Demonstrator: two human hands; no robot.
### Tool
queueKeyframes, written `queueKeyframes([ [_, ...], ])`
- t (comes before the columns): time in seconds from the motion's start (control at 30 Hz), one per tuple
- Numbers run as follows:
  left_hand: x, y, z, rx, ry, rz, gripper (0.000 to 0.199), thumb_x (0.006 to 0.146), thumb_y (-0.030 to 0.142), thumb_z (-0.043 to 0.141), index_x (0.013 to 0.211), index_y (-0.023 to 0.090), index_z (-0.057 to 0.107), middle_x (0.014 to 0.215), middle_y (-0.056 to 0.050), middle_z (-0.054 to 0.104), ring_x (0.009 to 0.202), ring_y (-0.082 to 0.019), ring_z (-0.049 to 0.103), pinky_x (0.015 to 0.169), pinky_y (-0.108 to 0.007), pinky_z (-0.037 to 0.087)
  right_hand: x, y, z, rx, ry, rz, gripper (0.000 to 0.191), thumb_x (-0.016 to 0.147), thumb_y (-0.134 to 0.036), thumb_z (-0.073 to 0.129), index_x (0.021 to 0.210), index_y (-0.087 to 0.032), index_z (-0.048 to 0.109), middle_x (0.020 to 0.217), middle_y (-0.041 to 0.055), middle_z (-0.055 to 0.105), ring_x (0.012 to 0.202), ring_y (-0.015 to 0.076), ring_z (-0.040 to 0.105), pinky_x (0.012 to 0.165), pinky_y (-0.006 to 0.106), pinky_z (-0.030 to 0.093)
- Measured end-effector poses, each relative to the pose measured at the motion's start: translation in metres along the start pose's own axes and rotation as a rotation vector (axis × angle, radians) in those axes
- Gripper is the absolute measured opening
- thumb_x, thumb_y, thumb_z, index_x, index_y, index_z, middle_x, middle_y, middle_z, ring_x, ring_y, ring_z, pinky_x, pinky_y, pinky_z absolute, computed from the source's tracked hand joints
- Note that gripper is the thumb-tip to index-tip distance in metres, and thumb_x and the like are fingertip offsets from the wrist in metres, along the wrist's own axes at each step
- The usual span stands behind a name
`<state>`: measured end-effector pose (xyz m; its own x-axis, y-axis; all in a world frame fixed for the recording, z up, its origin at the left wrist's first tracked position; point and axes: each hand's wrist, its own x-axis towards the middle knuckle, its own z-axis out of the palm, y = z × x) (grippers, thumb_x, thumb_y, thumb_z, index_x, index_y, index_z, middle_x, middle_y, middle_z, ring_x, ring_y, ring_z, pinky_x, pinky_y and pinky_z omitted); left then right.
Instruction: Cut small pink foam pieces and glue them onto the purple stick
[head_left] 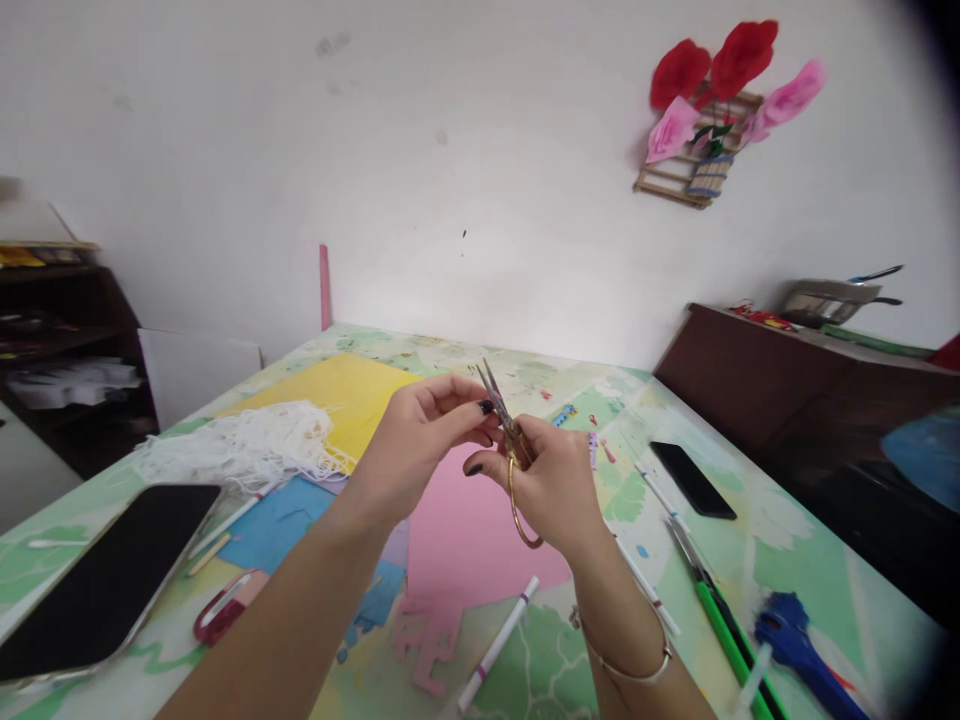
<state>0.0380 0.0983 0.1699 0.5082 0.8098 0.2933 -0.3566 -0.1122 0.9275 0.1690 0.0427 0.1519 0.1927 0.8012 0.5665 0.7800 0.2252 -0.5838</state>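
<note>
Small scissors [510,430] with gold handles are held in my right hand [553,482], blades pointing up and a little apart at the tips. Close by the blades, my left hand [427,430] has its thumb and fingers pinched together; what lies between them is too small or hidden to name. Below both hands lies a pink paper sheet [480,530], and a cut pink paper piece [431,640] with notched edges is at its lower side. A white marker pen [499,645] rests on the table beside that piece.
On the left are white yarn [247,440], yellow paper [341,385], blue paper [274,525], a large phone [105,585] and a red cutter-like tool [221,605]. Rightward lie a smaller phone [691,478], green-handled scissors [724,620] and a blue glue gun [802,645].
</note>
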Motion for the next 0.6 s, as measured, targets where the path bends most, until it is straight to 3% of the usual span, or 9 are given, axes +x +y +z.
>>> queueKeyframes([
  [0.6,0.0007,-0.0016,-0.0013,-0.013,0.013,0.0,0.005,0.077,0.014,0.061,0.082,0.013,0.063,0.075,-0.004,0.066,0.069,-0.015,0.063,0.071,-0.031,0.051,0.0007,0.0014,-0.0009,-0.002,-0.012,-0.005,0.045,0.068,-0.056,0.071,0.055,-0.019,0.049,0.045,-0.0064,0.041,0.044,0.0076,0.034,0.046,0.023,0.024],
])
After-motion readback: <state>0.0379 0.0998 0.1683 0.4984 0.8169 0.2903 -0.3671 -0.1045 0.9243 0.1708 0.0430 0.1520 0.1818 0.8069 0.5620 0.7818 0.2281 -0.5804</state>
